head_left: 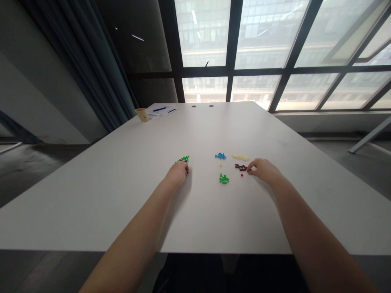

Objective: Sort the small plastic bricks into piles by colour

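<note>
My left hand [179, 171] is closed, fingertips pinched on a small dark piece [187, 173], beside a mixed pile of mostly green pieces [184, 158] that it partly covers. On the right, my right hand [263, 169] has thumb and fingers pinched at the edge of a cluster of dark brown pieces [241, 167]; a dark brown piece [249, 170] shows at the fingertips. One red piece [242, 175] lies just in front of that cluster. Nearby are blue pieces [220, 156], pale yellow pieces [240, 157], green pieces [224, 179] and a single yellow piece [220, 165].
The piles lie on a wide white table [128, 195]. At its far left stand a tan paper cup [142, 114] and papers [163, 113] with a blue pen [159, 109]. Two dark round discs [194, 106] sit near the far edge, before large windows.
</note>
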Demonstrator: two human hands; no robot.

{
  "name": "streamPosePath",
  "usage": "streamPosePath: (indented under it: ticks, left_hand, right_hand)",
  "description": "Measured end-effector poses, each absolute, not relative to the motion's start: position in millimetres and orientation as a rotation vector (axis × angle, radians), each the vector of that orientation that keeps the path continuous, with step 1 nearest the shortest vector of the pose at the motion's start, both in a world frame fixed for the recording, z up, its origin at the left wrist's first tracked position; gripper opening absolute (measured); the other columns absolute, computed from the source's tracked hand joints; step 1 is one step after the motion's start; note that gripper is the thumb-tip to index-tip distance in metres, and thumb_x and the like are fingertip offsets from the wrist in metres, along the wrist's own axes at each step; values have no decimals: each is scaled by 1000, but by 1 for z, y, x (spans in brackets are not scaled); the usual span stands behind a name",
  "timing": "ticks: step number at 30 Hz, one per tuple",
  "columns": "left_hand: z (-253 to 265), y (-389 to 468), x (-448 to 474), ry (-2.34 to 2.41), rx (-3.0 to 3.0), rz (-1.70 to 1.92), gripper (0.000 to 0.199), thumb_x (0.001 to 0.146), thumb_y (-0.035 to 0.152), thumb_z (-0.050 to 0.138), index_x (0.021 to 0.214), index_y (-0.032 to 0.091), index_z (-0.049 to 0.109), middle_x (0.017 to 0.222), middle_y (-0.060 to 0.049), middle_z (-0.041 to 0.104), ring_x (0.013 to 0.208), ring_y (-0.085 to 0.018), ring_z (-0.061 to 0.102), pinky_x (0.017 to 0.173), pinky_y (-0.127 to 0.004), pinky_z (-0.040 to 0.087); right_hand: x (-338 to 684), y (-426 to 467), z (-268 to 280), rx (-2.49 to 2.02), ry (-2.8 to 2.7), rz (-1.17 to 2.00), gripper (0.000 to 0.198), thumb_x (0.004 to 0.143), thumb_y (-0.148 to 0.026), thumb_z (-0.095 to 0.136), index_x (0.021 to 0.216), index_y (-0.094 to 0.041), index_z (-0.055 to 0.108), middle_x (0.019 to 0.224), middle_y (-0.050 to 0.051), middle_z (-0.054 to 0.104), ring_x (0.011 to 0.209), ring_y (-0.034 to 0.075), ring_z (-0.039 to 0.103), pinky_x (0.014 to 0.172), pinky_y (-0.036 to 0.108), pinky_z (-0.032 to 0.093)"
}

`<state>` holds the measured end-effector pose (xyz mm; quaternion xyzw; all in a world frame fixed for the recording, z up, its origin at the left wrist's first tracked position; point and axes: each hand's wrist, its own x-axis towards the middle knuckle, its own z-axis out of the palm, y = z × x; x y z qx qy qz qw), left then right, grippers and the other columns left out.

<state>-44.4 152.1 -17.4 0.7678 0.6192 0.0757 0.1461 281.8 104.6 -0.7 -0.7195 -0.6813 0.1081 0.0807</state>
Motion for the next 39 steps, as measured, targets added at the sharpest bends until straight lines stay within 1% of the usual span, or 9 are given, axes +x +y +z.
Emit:
streamPosePath:
  ticks: [4, 10, 14, 20, 23, 29, 31, 35, 39]
  left_hand:
    - [-17, 151, -44, 1786, 2188, 275, 18, 66, 4, 46, 74, 14, 60, 75, -6, 62, 67, -15, 54, 61, -24, 37]
    - [-11, 147, -43, 1767, 2252, 294, 20, 67, 5, 44, 75, 15, 59, 76, -5, 63, 68, -15, 55, 63, -24, 37]
    - [-8, 148, -42, 1757, 2300, 342, 22, 71, 8, 42, 78, 15, 61, 80, -7, 64, 71, -17, 56, 67, -26, 40]
    - [-4, 147, -36, 1685, 2317, 487, 28, 74, 8, 39, 82, 12, 65, 88, -11, 62, 82, -18, 56, 79, -29, 41]
    - [-1, 146, -33, 1632, 2273, 538, 27, 73, 9, 40, 79, 12, 66, 87, -11, 61, 81, -18, 56, 78, -29, 42]
    - [3, 141, -27, 1372, 1807, 665, 15, 70, 17, 51, 80, 15, 62, 75, -3, 61, 72, -14, 56, 72, -27, 44]
    - [6, 137, -22, 1178, 1533, 702, 13, 67, 19, 58, 79, 15, 60, 78, -3, 62, 72, -11, 57, 73, -27, 44]
    - [10, 128, -12, 890, 1098, 715, 29, 58, 15, 70, 84, 15, 57, 91, -5, 62, 73, -8, 57, 72, -23, 44]
    - [6, 124, -5, 755, 884, 683, 36, 57, 9, 72, 89, 15, 56, 85, -3, 62, 74, -9, 59, 69, -21, 44]
  right_hand:
    - [282, 105, 0, -2158, -2033, 246, 14, 68, -26, 60, 78, -28, 70, 89, 3, 62, 79, 15, 55, 69, 25, 40]
    - [287, 104, 3, -2170, -1983, 180, 13, 70, -29, 58, 76, -26, 69, 87, 3, 63, 78, 16, 55, 68, 25, 40]
    - [288, 103, 6, -2185, -1947, 127, 17, 72, -31, 54, 79, -25, 69, 85, 4, 63, 78, 17, 55, 67, 26, 40]
    - [286, 102, 8, -2167, -1936, 113, 22, 74, -36, 51, 81, -25, 69, 84, 4, 62, 75, 17, 55, 66, 27, 39]
    - [286, 102, 8, -2155, -1932, 119, 24, 74, -38, 50, 81, -25, 69, 82, 4, 62, 73, 17, 55, 65, 27, 39]
    - [285, 102, 9, -2128, -1922, 144, 25, 74, -40, 51, 80, -24, 69, 81, 5, 62, 71, 16, 55, 63, 26, 39]
    - [284, 102, 10, -2114, -1931, 156, 26, 74, -40, 51, 80, -24, 69, 80, 5, 62, 71, 16, 54, 63, 26, 38]
    - [282, 102, 11, -2097, -1933, 193, 26, 74, -40, 51, 81, -23, 69, 79, 5, 62, 71, 16, 54, 62, 26, 38]
    - [279, 102, 10, -2080, -1931, 199, 27, 73, -40, 51, 81, -24, 70, 77, 5, 61, 70, 16, 54, 60, 25, 37]
